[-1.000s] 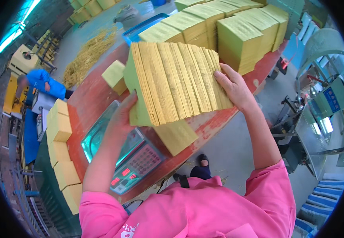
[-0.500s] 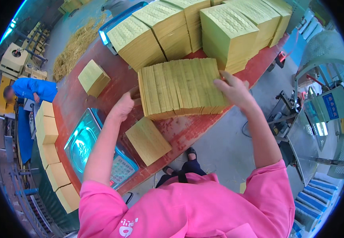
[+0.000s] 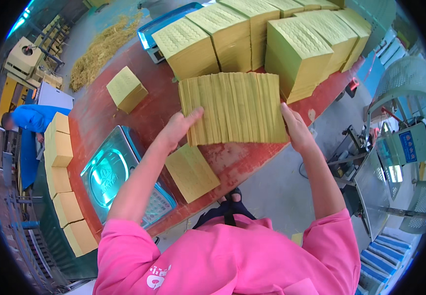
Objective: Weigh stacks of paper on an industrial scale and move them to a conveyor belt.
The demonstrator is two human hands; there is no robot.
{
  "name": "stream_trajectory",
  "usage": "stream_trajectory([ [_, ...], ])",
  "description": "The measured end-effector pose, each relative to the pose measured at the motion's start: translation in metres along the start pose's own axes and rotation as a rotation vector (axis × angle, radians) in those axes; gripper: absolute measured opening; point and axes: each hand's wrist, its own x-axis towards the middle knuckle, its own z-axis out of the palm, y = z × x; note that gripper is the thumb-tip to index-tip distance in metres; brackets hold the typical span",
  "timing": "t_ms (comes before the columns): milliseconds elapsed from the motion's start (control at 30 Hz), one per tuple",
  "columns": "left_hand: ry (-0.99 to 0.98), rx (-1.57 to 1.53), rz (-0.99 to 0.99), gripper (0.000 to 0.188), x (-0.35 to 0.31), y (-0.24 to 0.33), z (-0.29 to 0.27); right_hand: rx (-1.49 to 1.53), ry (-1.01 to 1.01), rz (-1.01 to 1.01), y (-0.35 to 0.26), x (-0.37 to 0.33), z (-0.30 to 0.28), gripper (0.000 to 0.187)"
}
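Note:
I press a thick bundle of yellow paper sheets (image 3: 235, 108) between my two hands, its edges facing up, above a red table (image 3: 100, 115). My left hand (image 3: 179, 129) grips the bundle's left end and my right hand (image 3: 294, 129) its right end. Just below my left hand a smaller yellow paper stack (image 3: 191, 172) lies flat near the table's front edge. Tall piles of yellow paper (image 3: 301, 54) stand right behind the bundle.
A weighing scale with a shiny steel pan (image 3: 112, 172) sits at the left. A small yellow block (image 3: 126, 89) lies further back. More yellow blocks (image 3: 58, 162) line the left edge. A person in blue (image 3: 33, 118) bends at far left. Machines (image 3: 395, 147) stand right.
The bundle has come down and away from me, from held high over the scale to level in front of the tall piles. Both hands stayed on its ends.

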Motion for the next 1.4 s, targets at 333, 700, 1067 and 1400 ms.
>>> stream_trajectory([
  [333, 0.092, 0.253, 0.261, 0.055, -0.022, -0.035, 0.002, 0.484, 0.073, -0.299, 0.049, 0.006, 0.024, 0.042],
  [700, -0.069, 0.256, 0.197, 0.047, -0.010, -0.020, -0.030, 0.238, 0.092, -0.328, 0.067, 0.020, 0.003, 0.046],
  [1067, 0.109, 0.313, 0.080, 0.049, -0.015, -0.004, -0.024, 0.254, 0.055, -0.388, 0.084, 0.046, -0.006, 0.048],
  [1400, 0.087, 0.209, 0.210, 0.047, -0.046, 0.006, 0.028, 0.453, 0.079, -0.280, 0.068, 0.018, 0.008, 0.045],
])
